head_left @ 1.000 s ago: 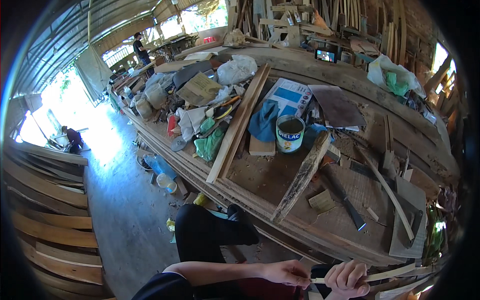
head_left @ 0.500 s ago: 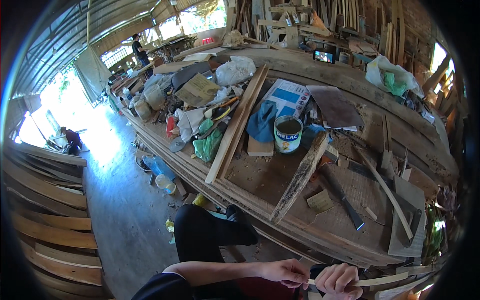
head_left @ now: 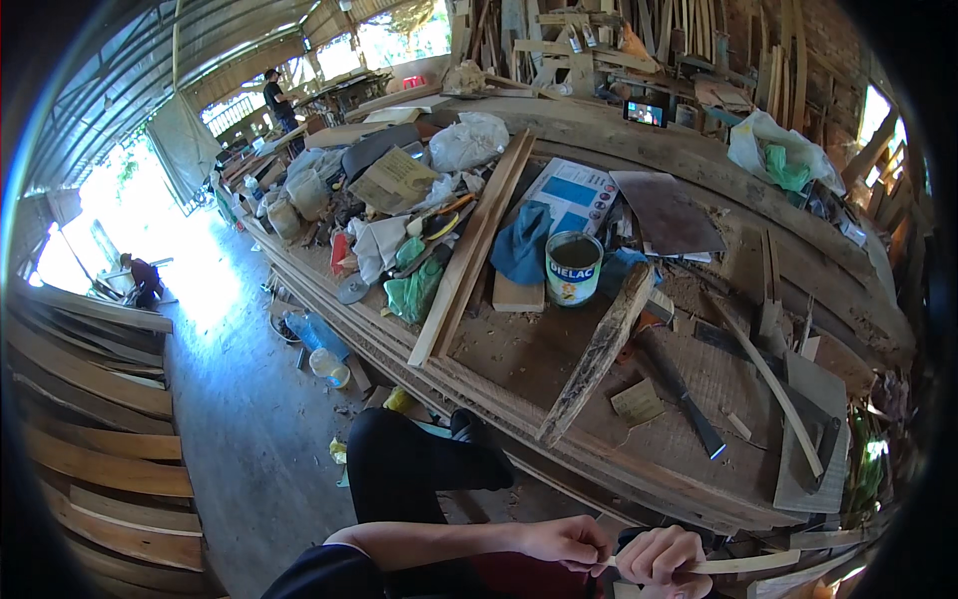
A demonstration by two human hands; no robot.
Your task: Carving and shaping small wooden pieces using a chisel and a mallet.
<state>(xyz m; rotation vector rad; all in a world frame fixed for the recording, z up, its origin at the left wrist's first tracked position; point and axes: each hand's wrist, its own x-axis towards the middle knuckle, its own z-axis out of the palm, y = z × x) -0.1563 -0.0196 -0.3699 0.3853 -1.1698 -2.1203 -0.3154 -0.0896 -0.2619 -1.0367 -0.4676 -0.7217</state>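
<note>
At the lower edge, beside the wooden bench, my left hand point(head_left: 567, 542) pinches the left end of a thin pale wood strip point(head_left: 746, 564). Closed around the same strip, just to the right, is my right hand point(head_left: 661, 561). The strip's free end sticks out rightward past my right hand. On the bench above lie a chisel point(head_left: 689, 407) with a dark blade, a rough wooden stick point(head_left: 599, 354) and a small piece of cardboard point(head_left: 638, 402). What lies between my fingers is partly hidden.
A tin can point(head_left: 574, 270) stands on the bench near a blue cloth point(head_left: 522, 243). Long boards point(head_left: 474, 250) cross the middle. Bags and clutter fill the left side, with a metal square point(head_left: 813, 429) at right. Stacked planks point(head_left: 110, 449) line the far left. Two people are in the distance.
The wood strip and both hands have shifted slightly to the left. Both hands keep their grip, and the things on the bench stay in place.
</note>
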